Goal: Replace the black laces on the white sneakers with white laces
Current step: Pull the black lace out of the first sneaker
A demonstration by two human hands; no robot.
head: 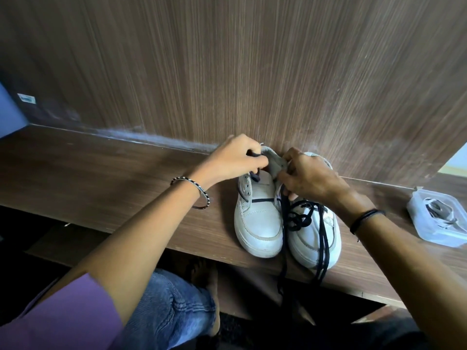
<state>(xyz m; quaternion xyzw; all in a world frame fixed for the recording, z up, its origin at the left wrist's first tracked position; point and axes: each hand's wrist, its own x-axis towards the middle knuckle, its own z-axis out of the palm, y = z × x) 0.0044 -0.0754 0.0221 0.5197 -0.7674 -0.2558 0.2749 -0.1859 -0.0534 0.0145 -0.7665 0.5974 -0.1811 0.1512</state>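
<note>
Two white sneakers stand side by side on the wooden worktop (101, 173), heels close to the back wall (227, 72) and toes close to the front edge; the first sneaker (259, 223) touches the second sneaker (312, 238) along its side. The left hand (240, 160) is curled tight around the black lace (255, 176) at the top of the first sneaker; one bar of that lace crosses the shoe lower down. The right hand (310, 178) pinches the grey tongue (274, 162) of the first sneaker and holds it up; its thumb is just beside a black strand, but I cannot tell if it holds that too. A loose lace heap (299, 219) lies on the second sneaker; long black strands hang over the front edge of the worktop. A clear box (419, 231) sits near the right end of the worktop, apart from the shoes, with the white laces (434, 210) inside it; a strip of bare wood lies between the box and the second sneaker. The left part of the worktop is wide bare wood, from the back wall to the front edge. A bangle (192, 193) is on the left wrist; a black band (366, 218) is on the right wrist.
</note>
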